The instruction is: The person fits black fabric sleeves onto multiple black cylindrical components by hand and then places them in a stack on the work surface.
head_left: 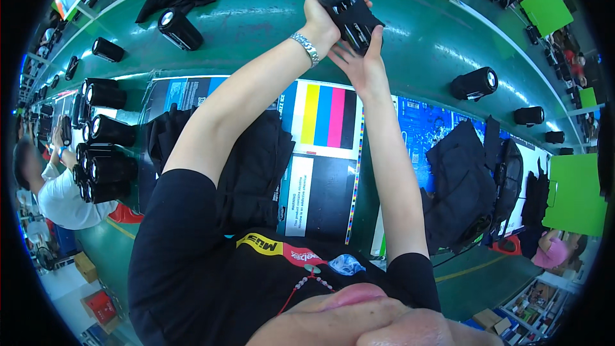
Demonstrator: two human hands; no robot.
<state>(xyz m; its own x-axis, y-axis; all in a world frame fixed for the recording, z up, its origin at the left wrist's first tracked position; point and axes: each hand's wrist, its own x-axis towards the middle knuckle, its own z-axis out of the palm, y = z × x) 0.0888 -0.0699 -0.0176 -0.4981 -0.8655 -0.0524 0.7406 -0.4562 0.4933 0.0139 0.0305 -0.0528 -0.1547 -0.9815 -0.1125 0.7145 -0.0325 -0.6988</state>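
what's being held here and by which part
A black cylindrical speaker, held in both hands: left hand wraps its left side, right hand supports its lower end.

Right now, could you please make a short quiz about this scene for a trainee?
1. True or false: both hands hold the black speaker.
2. Which wrist has the bracelet? A) left B) right
3. Fill in: the stack of speakers lies to the person's ____.

Key: 1 true. The left hand and right hand grip it above the green belt. 2 A. 3 left.
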